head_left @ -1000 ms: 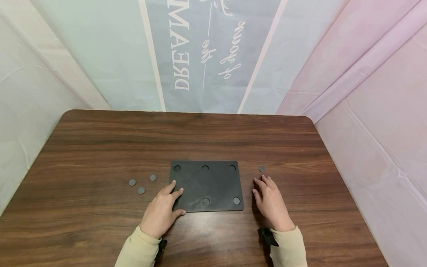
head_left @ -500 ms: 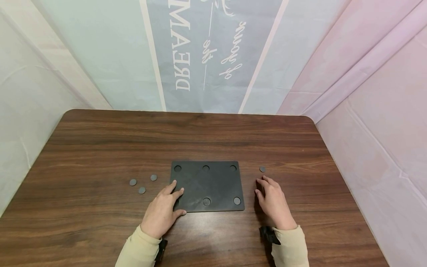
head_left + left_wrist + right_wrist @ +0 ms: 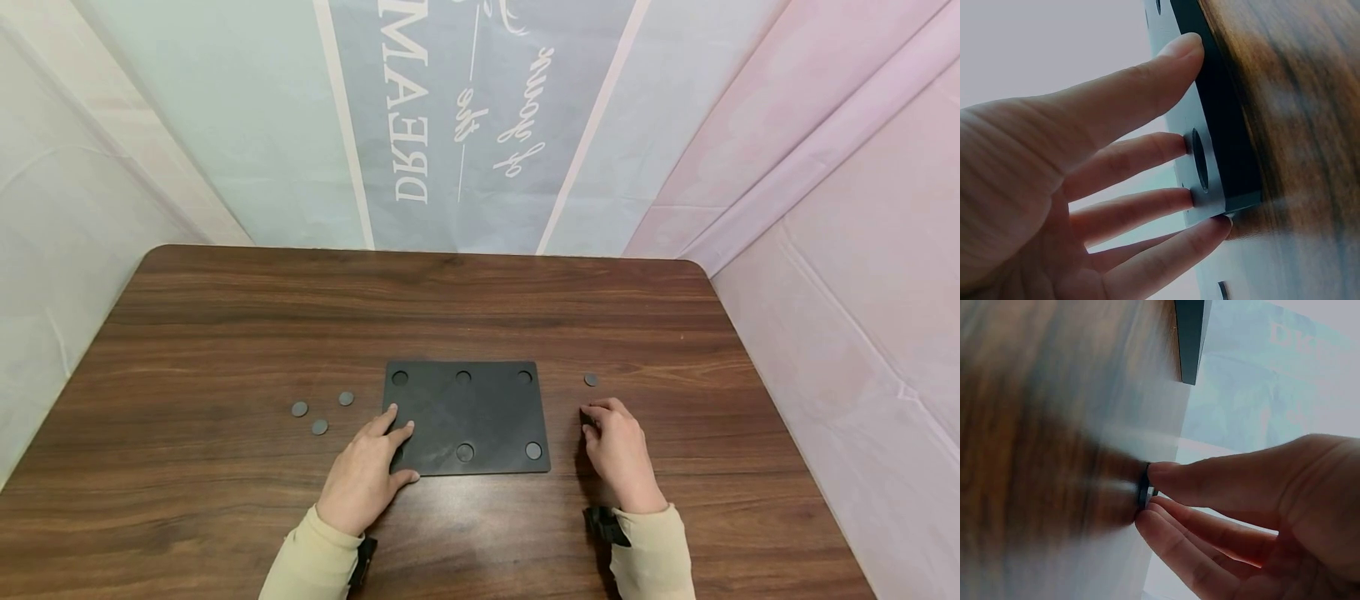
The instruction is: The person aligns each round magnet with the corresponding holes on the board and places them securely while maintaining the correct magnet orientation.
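Fingers [image 3: 1175,550] and thumb of the right hand [image 3: 618,458] pinch a small dark disc [image 3: 1144,489] by its rim, low at the bench [image 3: 450,317]. Another disc [image 3: 591,380] lies just beyond them. The left hand [image 3: 362,482], fingers extended, not gripping, touches the black board's [image 3: 480,417] left end.

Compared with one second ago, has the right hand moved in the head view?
Yes, the right hand has shifted slightly to the right, widening its gap from the black board, which looks unmoved on the table.
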Available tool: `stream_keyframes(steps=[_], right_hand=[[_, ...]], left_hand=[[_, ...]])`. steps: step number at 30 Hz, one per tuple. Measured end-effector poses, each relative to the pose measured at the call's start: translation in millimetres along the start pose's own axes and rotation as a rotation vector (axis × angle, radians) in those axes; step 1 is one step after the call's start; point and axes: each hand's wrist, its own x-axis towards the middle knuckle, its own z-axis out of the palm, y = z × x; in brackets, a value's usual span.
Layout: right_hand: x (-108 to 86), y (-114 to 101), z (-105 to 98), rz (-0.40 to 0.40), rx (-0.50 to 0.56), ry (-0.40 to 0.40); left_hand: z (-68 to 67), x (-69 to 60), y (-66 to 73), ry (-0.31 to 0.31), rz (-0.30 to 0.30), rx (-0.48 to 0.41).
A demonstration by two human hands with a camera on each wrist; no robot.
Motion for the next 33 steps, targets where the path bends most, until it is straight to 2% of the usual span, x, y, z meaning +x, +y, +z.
stream_keyframes(steps=[4, 14, 22, 33], right_hand=[[-0.1, -0.3, -0.5, 0.035, 0.019, 0.005], [0.0, 0.9, 0.3, 0.054, -0.003, 0.006], [1.0, 1.8, 1.5, 0.032, 0.001, 0.033], [1.8, 2.9, 1.7, 0.005, -0.001, -0.014]], left_hand=[[0.7, 0.0, 0.0, 0.003, -0.001, -0.002], [1.4, 0.7, 0.5, -0.013, -0.014, 0.001], [2.4, 0.3, 0.8, -0.004, -0.011, 0.001], [3.8, 0.4, 0.4, 0.008, -0.005, 0.002]])
